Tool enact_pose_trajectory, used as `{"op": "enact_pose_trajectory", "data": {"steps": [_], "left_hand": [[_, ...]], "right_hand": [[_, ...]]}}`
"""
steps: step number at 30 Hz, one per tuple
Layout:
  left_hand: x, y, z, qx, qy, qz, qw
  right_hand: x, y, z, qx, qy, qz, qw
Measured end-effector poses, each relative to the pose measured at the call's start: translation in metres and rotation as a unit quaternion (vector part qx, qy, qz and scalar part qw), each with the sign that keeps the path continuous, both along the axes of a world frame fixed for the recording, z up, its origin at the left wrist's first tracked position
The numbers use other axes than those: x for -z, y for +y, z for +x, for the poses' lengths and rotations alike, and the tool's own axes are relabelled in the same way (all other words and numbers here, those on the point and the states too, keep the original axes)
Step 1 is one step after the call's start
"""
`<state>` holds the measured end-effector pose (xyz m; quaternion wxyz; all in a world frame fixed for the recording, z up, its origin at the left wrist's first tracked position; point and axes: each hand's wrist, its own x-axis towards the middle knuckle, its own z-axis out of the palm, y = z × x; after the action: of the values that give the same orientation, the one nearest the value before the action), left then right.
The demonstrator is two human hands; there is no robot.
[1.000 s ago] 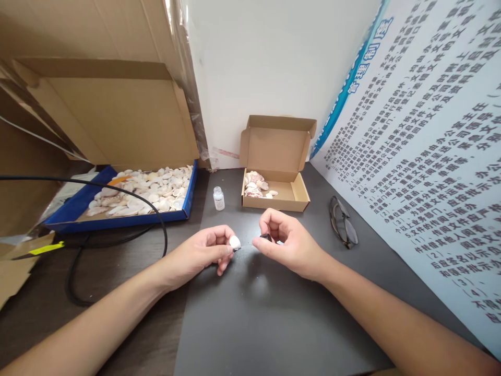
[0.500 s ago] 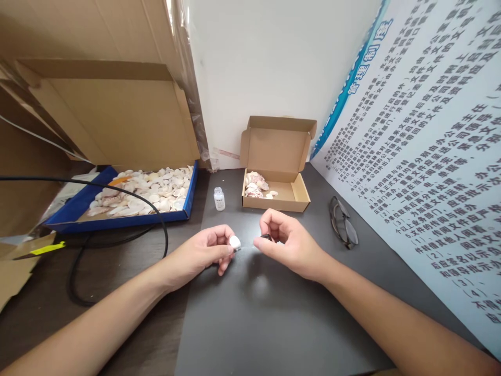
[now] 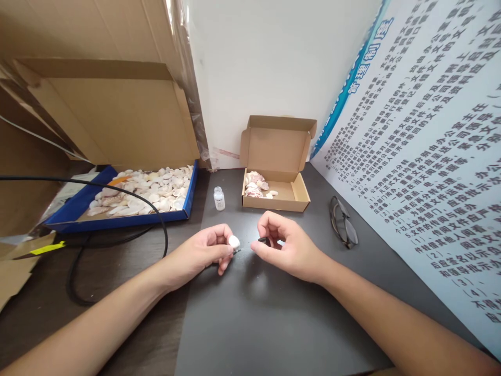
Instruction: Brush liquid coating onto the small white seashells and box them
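You are pinching a shell and a small dark tool.
Your left hand (image 3: 203, 253) is clamping its fingers on the white shell (image 3: 234, 242); your right hand (image 3: 287, 245) is gripping the dark tool (image 3: 265, 241) over the desk (image 3: 274, 313).

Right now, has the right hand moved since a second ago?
Yes, slightly. The right hand, pinching a small dark piece, has edged left toward the white shell in the left hand, judged against the small cardboard box behind it.
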<state>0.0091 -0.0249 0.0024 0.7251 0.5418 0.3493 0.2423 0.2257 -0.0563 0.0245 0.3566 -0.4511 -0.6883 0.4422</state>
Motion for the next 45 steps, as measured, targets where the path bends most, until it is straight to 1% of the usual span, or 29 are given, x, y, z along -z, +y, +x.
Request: {"op": "enact_pose_trajectory", "data": {"steps": [2, 4, 5, 8, 10, 14, 15, 19, 21, 25, 29, 35, 38, 42, 45], "left_hand": [[0.0001, 0.0, -0.0001, -0.001, 0.003, 0.003, 1.0], [0.0003, -0.0002, -0.0002, 0.0, 0.003, 0.004, 1.0], [0.0004, -0.0003, -0.0002, 0.0, 0.002, 0.004, 1.0], [0.001, -0.0001, -0.0001, 0.0, -0.003, 0.004, 1.0], [0.0013, 0.0001, -0.0001, 0.002, -0.006, 0.006, 1.0], [0.001, 0.0, -0.0005, 0.0, -0.001, 0.003, 1.0], [0.0007, -0.0002, -0.0006, 0.0, -0.001, 0.003, 1.0], [-0.0006, -0.0009, -0.0003, 0.0, -0.002, 0.001, 1.0], [-0.0007, -0.001, 0.0001, 0.0, -0.002, 0.002, 1.0], [0.0002, -0.0004, 0.0002, 0.004, -0.004, 0.008, 1.0], [0.0017, 0.0002, -0.0009, 0.008, 0.003, 0.008, 1.0], [0.0028, -0.0007, -0.0022, 0.007, 0.006, 0.01, 1.0], [0.0035, -0.0008, -0.0024, 0.006, 0.006, 0.008, 1.0], [0.0039, 0.0, -0.0026, 0.009, 0.007, 0.019, 1.0], [0.0036, 0.0002, -0.0033, 0.014, 0.017, 0.022, 1.0]], "right_hand": [[0.0037, 0.0012, -0.0003, 0.043, -0.041, 0.028, 0.998], [0.0056, 0.0023, -0.0005, 0.076, -0.059, 0.045, 0.994], [0.0055, 0.0025, -0.0006, 0.077, -0.052, 0.042, 0.995], [0.0022, 0.0015, -0.0006, 0.032, 0.015, 0.016, 0.999], [0.0008, 0.0007, -0.0006, 0.023, 0.028, 0.016, 0.999], [0.0028, 0.0011, -0.0006, 0.073, -0.052, 0.046, 0.995], [0.003, 0.0013, -0.0006, 0.076, -0.061, 0.047, 0.994], [0.0001, 0.0005, -0.0004, 0.031, -0.023, 0.027, 0.999], [-0.0008, -0.0001, -0.0003, 0.02, -0.024, 0.034, 0.999], [0.0024, 0.0008, 0.0005, 0.047, -0.067, 0.066, 0.994], [0.0044, 0.0019, 0.0012, 0.071, -0.075, 0.066, 0.992], [0.0039, 0.0021, 0.0009, 0.076, -0.081, 0.065, 0.992], [0.0028, 0.0019, 0.0008, 0.069, -0.057, 0.049, 0.995], [-0.0017, 0.0015, 0.0025, 0.016, 0.065, -0.008, 0.998], [-0.004, 0.0016, 0.0042, 0.006, 0.116, -0.018, 0.993]]}}
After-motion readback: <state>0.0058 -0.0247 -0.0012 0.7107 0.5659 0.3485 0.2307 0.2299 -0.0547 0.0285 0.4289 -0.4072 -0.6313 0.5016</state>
